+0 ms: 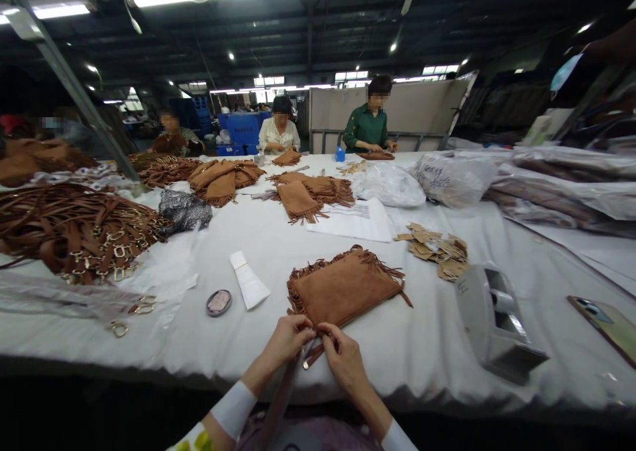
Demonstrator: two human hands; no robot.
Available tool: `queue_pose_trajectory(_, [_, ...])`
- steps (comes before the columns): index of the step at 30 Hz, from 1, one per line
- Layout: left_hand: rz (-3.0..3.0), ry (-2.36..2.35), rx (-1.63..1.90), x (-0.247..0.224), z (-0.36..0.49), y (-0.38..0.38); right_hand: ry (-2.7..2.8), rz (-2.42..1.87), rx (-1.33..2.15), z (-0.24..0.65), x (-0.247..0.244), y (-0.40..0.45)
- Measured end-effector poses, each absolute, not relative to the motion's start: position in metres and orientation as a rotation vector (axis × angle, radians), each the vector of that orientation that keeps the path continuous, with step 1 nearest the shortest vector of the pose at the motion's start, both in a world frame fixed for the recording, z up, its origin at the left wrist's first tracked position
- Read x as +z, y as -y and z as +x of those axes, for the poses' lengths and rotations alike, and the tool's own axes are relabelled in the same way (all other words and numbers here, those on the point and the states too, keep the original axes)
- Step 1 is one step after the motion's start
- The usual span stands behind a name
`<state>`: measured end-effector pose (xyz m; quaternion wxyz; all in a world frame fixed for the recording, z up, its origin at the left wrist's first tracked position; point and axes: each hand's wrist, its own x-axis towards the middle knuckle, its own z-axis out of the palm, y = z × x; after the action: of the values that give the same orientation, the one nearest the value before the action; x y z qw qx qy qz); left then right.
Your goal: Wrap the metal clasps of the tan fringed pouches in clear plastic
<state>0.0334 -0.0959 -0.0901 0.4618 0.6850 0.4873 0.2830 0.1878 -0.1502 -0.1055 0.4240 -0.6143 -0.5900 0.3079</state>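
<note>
A brown suede-like bag (pixel 342 289) with fringed edges lies flat on the white-covered table in front of me. At its near corner, my left hand (pixel 285 340) and my right hand (pixel 345 358) meet with thumbs and fingers pinched together. Both grip a brown strap (pixel 314 354) there; the exact spot between the fingertips is hidden. A small metal end piece (pixel 306 365) shows just below the fingers. From my left hand a long band, seemingly wrapped in clear plastic, runs down toward my lap.
Left are a pile of brown straps (pixel 74 232), a small round dish (pixel 218 302) and folded white paper (pixel 248 281). Right are brown tags (pixel 437 249), a grey tape dispenser (pixel 497 325) and a phone (pixel 603 325). Farther back, fringed bags (pixel 298 201) lie before co-workers.
</note>
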Motion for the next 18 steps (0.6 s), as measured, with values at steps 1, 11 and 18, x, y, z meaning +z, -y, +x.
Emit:
queue_pose_trajectory(1, [1.670, -1.209, 0.704, -0.090, 0.035, 0.094, 1.472, -1.535, 0.771, 0.188, -0.106, 0.150])
queue_pose_trajectory(11, [1.329, -1.297, 0.796, -0.098, 0.053, 0.077, 1.285, -1.543, 0.821, 0.191, -0.105, 0.152])
queue_pose_trajectory(18, [1.098, -1.241, 0.876, -0.087, 0.056, 0.079, 1.089, -1.563, 1.217, 0.176, -0.110, 0.167])
